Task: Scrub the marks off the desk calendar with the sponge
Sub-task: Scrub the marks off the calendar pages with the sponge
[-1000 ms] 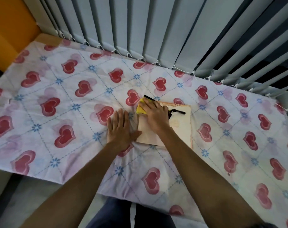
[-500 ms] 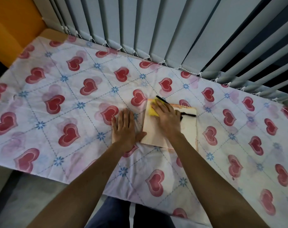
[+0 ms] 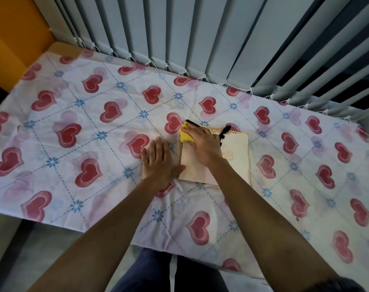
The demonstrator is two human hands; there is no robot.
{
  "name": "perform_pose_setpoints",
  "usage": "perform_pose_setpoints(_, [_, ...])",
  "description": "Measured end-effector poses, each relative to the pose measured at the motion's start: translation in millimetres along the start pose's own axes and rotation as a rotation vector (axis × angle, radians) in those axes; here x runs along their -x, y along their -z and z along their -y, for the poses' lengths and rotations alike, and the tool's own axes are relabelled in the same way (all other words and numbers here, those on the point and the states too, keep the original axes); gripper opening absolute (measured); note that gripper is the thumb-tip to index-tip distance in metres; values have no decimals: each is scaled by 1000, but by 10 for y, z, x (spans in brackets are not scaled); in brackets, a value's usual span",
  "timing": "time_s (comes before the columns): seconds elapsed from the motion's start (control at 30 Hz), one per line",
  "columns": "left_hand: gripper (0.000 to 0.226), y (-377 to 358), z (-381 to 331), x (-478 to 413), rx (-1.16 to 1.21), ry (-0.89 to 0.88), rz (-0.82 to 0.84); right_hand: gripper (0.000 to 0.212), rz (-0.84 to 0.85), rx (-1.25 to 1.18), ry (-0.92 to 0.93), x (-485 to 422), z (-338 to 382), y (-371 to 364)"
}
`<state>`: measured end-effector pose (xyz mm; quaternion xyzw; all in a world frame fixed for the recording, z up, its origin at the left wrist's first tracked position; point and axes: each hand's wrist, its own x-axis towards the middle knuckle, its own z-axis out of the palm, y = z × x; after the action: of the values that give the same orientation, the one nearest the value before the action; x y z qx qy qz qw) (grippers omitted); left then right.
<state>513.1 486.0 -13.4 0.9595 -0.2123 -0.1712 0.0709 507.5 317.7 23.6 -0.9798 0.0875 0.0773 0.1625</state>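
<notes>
A pale pink desk calendar (image 3: 235, 157) with a spiral binding along its far edge lies flat on the table. My right hand (image 3: 203, 143) presses a yellow sponge (image 3: 185, 137) with a dark scouring side onto the calendar's far left corner; only the sponge's left part shows past my fingers. My left hand (image 3: 159, 163) lies flat, fingers apart, on the cloth beside the calendar's left edge, its thumb touching the near left corner. A black strap or ribbon (image 3: 224, 132) sits at the binding.
A white tablecloth with red hearts (image 3: 74, 144) covers the table. Grey vertical blinds (image 3: 200, 39) hang along the far edge, an orange wall (image 3: 13, 34) stands at the far left. My legs (image 3: 169, 275) show below the near edge.
My right hand with the sponge stays at the calendar's far left corner, shifting only slightly. The left hand keeps its place. The camera view has drifted a little.
</notes>
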Motion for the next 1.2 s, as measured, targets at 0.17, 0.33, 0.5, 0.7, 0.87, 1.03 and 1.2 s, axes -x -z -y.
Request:
perform_pose_setpoints(0.17, [86, 210, -83, -67, -104, -98, 95, 56, -40, 193, -1, 364, -152, -85])
perform_pose_setpoints(0.33, [78, 408, -107, -230, -282, -263, 246, 68, -155, 153, -502, 623, -529, 23])
perform_pose_setpoints(0.5, [88, 439, -107, -372, -461, -387, 215, 58, -55, 187, -184, 661, -227, -56])
perform_pose_setpoints(0.7, [101, 499, -88, -539, -477, -542, 233, 64, -47, 143, -173, 1026, -582, 15])
perform_pose_setpoints(0.87, [80, 487, -17, -603, -442, -576, 230, 67, -23, 202, -256, 1131, -505, 35])
perform_pose_setpoints(1.03, [80, 465, 12, -638, -441, -590, 232, 61, -30, 116, 158, 1231, 33, -321])
perform_pose_setpoints(1.2, [79, 543, -22, -627, -517, -581, 239, 65, 16, 29, 168, 1339, -301, -199])
